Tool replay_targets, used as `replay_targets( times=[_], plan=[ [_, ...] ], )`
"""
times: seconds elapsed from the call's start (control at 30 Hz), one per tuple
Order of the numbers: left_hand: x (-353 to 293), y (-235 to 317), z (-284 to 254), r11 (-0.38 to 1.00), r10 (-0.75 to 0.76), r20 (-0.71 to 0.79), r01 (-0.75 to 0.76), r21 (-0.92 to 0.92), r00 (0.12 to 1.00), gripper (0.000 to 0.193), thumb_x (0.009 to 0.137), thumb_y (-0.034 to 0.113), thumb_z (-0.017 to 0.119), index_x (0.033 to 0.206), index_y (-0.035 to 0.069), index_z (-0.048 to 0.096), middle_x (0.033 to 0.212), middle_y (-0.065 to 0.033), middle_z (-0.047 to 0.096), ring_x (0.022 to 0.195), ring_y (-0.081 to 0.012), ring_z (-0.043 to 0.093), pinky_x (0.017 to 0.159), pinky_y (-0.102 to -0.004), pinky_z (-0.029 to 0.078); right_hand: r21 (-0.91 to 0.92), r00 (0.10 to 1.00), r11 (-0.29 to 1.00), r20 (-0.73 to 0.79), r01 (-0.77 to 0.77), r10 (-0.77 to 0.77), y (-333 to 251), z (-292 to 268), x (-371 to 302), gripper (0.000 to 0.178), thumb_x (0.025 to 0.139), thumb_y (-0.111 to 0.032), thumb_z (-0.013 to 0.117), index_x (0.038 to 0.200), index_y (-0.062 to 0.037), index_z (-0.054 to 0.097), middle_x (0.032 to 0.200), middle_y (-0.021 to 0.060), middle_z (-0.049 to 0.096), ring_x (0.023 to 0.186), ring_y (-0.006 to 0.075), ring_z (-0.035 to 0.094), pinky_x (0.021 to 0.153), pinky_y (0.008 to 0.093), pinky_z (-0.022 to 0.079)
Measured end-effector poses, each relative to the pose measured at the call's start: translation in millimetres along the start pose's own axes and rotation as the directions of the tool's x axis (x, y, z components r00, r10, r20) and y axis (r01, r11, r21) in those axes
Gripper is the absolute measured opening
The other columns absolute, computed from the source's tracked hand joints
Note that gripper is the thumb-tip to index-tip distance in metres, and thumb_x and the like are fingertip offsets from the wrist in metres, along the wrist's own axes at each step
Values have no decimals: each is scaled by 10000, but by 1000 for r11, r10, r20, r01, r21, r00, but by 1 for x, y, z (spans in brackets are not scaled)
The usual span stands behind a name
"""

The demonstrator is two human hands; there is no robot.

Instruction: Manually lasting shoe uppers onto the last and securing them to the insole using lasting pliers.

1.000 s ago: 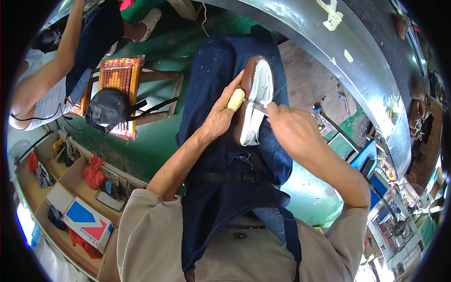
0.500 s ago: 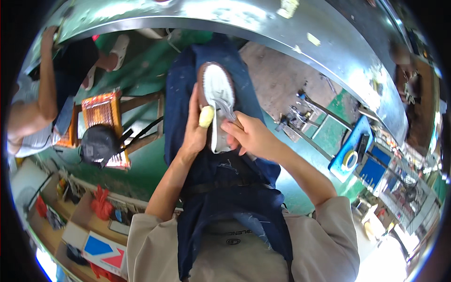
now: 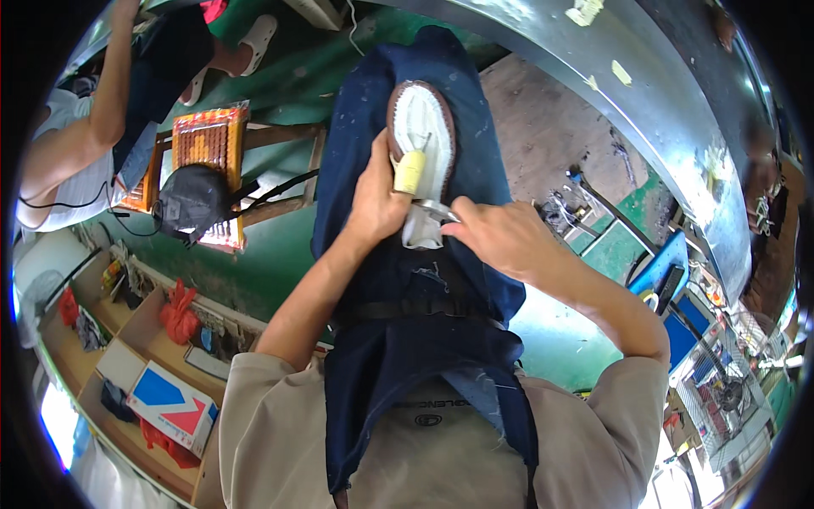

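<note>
A brown shoe (image 3: pixel 431 127) lies sole-up on my lap, its white underside showing and its toe pointing away from me. My left hand (image 3: pixel 380 197) grips the near left side of it. The thumb, wrapped in yellow tape (image 3: pixel 410 172), presses on the white underside. From the right, my right hand (image 3: pixel 487 233) is closed around metal pincers (image 3: pixel 437 209), whose head meets the shoe toward the heel. Their handles are mostly hidden in my fist. The dark blue apron (image 3: pixel 475 161) lies under the shoe.
A metal-topped bench (image 3: pixel 543 38) curves across the far side and right. At the left another person's arm (image 3: pixel 108 110) shows near a beaded seat (image 3: pixel 203 140) with a black bag (image 3: pixel 193 197). Wooden compartments (image 3: pixel 140 327) stand lower left. A blue board (image 3: pixel 666 267) is at the right.
The pincers have moved from the middle of the shoe toward its heel, and my right hand has shifted right. The loose white strip no longer stands out. My view has turned slightly.
</note>
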State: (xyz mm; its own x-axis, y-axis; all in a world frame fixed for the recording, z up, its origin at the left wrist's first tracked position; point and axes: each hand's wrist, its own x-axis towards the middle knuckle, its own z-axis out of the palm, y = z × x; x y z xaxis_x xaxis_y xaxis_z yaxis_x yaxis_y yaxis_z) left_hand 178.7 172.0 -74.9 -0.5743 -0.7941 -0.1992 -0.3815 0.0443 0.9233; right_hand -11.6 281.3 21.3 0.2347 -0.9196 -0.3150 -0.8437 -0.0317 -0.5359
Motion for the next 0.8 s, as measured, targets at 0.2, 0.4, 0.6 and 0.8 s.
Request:
replay_targets(
  times=[0.2, 0.4, 0.6, 0.8],
  plan=[
    [-29, 8, -1, 961, 114, 159, -68, -267, 981, 957, 946, 35, 599, 1651, 20, -48, 1692, -266, 185, 1568, -371, 242, 1257, -409, 253, 640, 774, 487, 620, -594, 130, 21, -17, -2, 403, 1103, -350, 433, 1021, 4, 608, 727, 119, 686, 586, 207, 676, 527, 354, 495],
    [-24, 2, -1, 989, 81, 181, -57, -134, 980, 1060, 908, 35, 693, 1650, 24, -64, 1693, -277, 159, 1576, -365, 213, 1261, -407, 245, 371, 960, 886, 82, -280, 269, 3, -24, -27, 296, 1039, -347, 598, 1067, -53, 588, 755, 115, 686, 668, 312, 696, 577, 413, 521],
    [-18, 6, -1, 995, 60, 342, -27, -100, 938, 1292, 840, 207, 867, 1635, 37, -137, 1708, -270, 51, 1592, -387, 118, 1276, -406, 209, 89, 960, 996, -278, -13, 38, 12, 22, 12, 235, 1027, -267, 627, 1110, -50, 594, 833, 141, 700, 719, 346, 694, 621, 406, 528],
    [10, 3, -2, 869, -43, 283, 176, -462, 958, 788, 1082, 302, 550, 1665, 79, 70, 1648, -187, 315, 1513, -251, 326, 1234, -369, 280, 626, 865, 596, 364, -502, 346, 23, -27, 9, 333, 1102, -320, 485, 1167, -8, 579, 1048, 124, 737, 841, 233, 730, 659, 356, 572]
  ],
)
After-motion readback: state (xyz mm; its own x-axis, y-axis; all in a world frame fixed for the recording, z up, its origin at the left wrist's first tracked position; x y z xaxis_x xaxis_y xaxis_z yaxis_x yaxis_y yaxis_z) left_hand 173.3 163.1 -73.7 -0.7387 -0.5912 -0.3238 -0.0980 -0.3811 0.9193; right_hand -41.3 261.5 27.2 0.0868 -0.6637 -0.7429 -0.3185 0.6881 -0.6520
